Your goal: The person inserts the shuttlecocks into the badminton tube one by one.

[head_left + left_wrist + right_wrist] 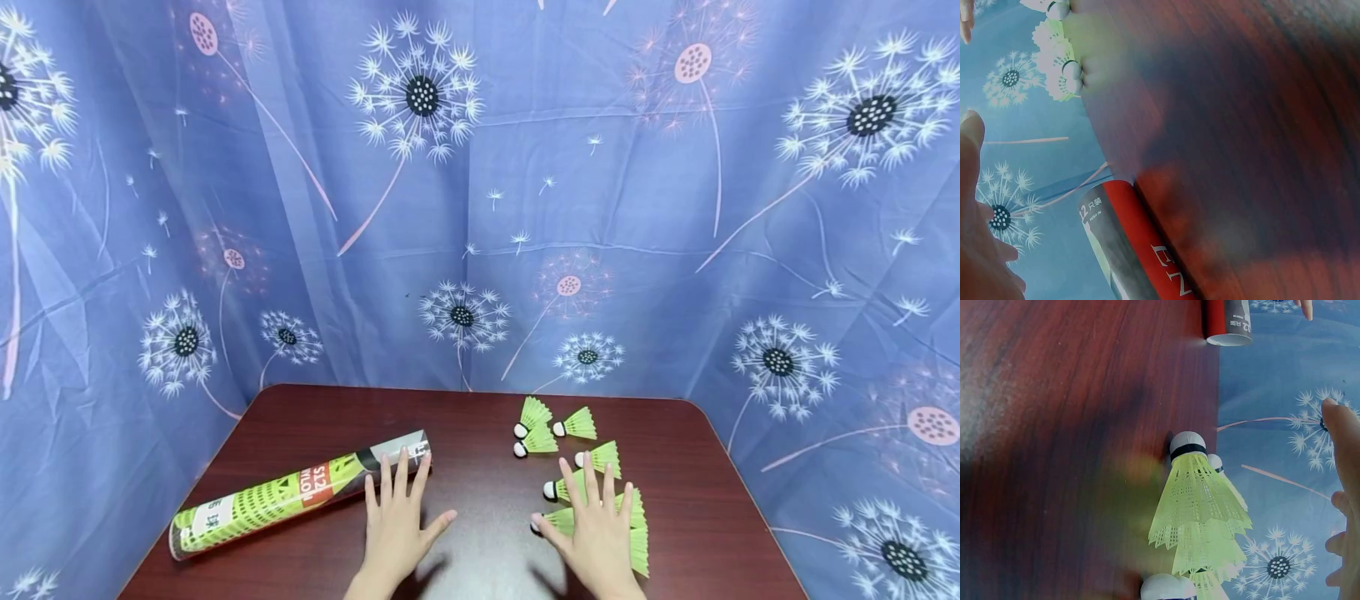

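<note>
My left hand (pixel 396 525) is held with fingers spread, its fingertips overlapping the grey end of a shuttlecock tube (pixel 270 498) in the head view. That printed green, red and grey tube lies slanted on the table's left side; the left wrist view catches its grey and red end (pixel 1124 240). Fingers likewise spread, my right hand (pixel 600 540) hangs over a group of yellow-green shuttlecocks (pixel 639 546) and partly hides them. One shuttlecock (pixel 1192 494) with a white, black-banded head shows in full in the right wrist view. Neither hand grips anything.
Farther back lie several more shuttlecocks, among them a single one (pixel 580 423) and an overlapping pair whose front one (pixel 537 441) points left. All rest on a dark red-brown wooden table (pixel 465 417) with rounded far corners. A blue dandelion-print curtain (pixel 517 167) surrounds it.
</note>
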`<state>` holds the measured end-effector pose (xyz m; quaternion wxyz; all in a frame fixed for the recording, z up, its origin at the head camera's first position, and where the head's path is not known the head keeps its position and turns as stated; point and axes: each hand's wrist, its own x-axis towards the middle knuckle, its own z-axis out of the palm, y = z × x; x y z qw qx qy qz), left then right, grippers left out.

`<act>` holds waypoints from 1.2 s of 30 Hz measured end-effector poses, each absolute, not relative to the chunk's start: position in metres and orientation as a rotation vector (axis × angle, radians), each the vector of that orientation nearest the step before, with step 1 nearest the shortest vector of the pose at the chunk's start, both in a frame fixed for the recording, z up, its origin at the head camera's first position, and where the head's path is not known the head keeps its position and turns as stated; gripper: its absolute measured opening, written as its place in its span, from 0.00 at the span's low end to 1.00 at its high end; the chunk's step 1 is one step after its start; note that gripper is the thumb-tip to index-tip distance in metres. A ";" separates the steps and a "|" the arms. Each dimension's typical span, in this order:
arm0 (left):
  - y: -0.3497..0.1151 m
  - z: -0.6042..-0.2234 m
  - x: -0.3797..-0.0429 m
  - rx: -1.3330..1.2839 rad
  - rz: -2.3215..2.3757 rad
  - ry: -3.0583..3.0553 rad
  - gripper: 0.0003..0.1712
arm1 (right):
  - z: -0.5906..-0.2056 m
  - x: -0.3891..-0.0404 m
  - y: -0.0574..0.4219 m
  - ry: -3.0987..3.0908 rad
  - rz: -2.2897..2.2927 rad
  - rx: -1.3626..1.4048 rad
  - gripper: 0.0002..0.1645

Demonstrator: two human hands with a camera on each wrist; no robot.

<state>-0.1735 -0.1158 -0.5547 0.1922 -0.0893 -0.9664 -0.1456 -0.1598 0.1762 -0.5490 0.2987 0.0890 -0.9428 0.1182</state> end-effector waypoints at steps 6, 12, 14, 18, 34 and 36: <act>-0.116 -0.554 -0.174 -0.292 -0.367 -2.676 0.52 | -0.546 -0.160 0.179 -2.514 0.310 0.238 0.56; -0.120 -0.551 -0.176 -0.323 -0.353 -2.638 0.51 | -0.546 -0.161 0.182 -2.502 0.334 0.249 0.56; -0.122 -0.549 -0.177 -0.340 -0.349 -2.626 0.50 | -0.545 -0.161 0.182 -2.495 0.340 0.259 0.56; -0.127 -0.547 -0.178 -0.388 -0.310 -2.597 0.48 | -0.543 -0.162 0.183 -2.480 0.343 0.284 0.54; -0.157 -0.534 -0.193 -0.628 -0.242 -2.491 0.41 | -0.537 -0.164 0.198 -2.433 0.368 0.441 0.48; -0.161 -0.532 -0.195 -0.649 -0.239 -2.468 0.40 | -0.536 -0.164 0.200 -2.431 0.374 0.463 0.47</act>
